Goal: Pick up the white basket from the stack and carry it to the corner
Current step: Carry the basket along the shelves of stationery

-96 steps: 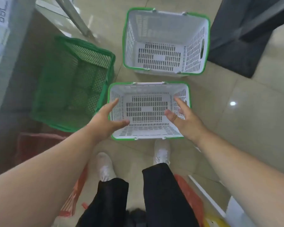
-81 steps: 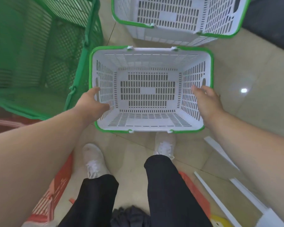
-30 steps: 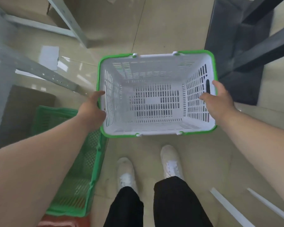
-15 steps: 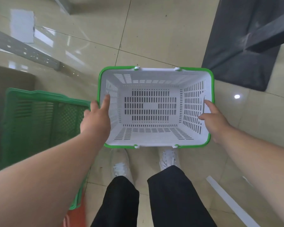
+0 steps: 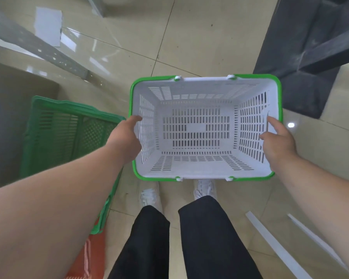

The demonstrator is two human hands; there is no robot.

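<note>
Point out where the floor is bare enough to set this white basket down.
Bare tile lies ahead of the white basket, between the grey metal frame on the left and the dark mat on the right. More bare tile shows right of the right hand. The left is crowded by the green basket.

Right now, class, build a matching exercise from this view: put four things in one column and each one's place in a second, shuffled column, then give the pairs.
Things:
1. white basket
2. green basket
3. sheet of paper
4. white strips

Places:
A. floor, lower right
B. floor, upper left
C. between left hand and right hand
D. left of the white basket

Pairs: 1-C, 2-D, 3-B, 4-A
</note>
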